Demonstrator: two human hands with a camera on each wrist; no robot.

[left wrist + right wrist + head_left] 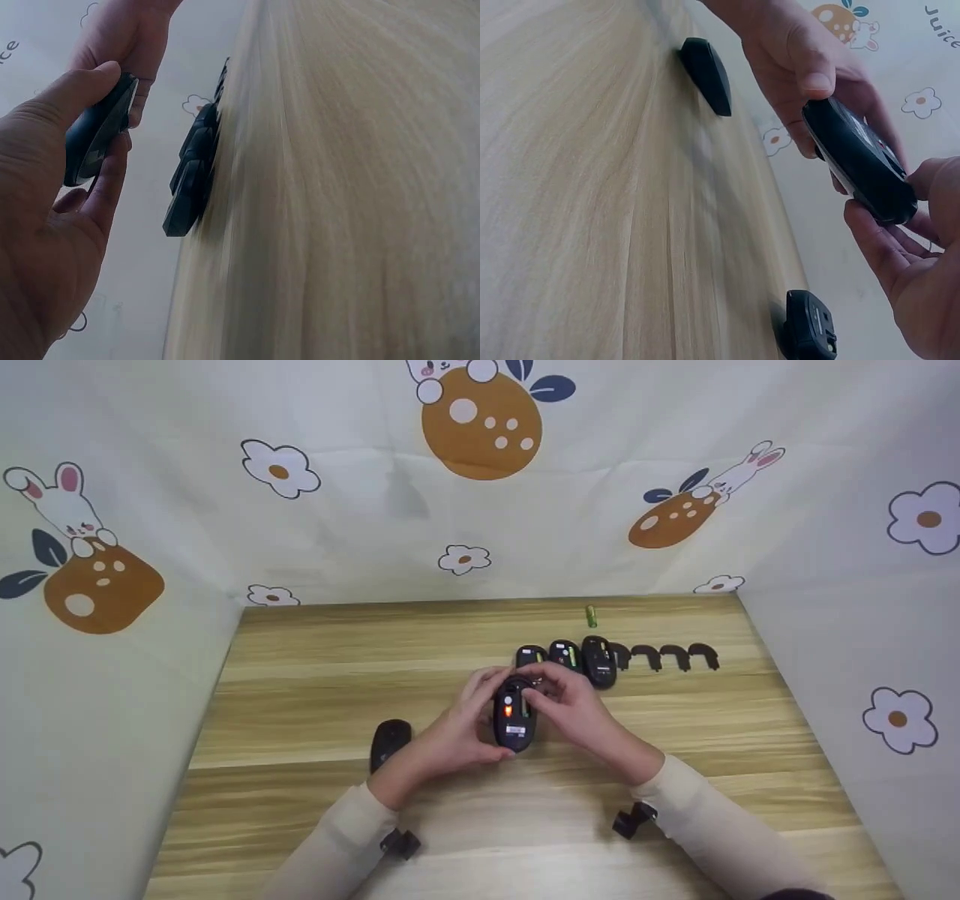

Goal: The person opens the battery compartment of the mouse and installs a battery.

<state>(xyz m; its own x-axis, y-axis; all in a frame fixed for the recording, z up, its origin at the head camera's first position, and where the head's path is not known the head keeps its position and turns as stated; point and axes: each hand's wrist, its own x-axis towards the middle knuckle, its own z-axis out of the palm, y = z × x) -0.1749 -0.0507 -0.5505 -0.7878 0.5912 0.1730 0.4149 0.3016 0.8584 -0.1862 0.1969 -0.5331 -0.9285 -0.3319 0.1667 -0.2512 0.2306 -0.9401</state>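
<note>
A black computer mouse (514, 735) is held above the table with its underside facing up. A red light glows beside its battery slot, where a battery (525, 706) partly shows. My left hand (461, 727) grips the mouse along its left side, thumb near the lower end. At the upper end, my right hand (574, 701) pinches the mouse, its thumb by the slot and its fingers over the edge. The right wrist view shows the same mouse (855, 157) tilted between the left hand (795, 67) and the right hand (922, 262).
Beyond the hands, three upturned mice (598, 662) stand in a row, batteries showing in their slots. Several curved black covers (645, 655) lie to their right. One loose green battery (592, 616) is near the back edge. Another black mouse (390, 741) rests by the left forearm.
</note>
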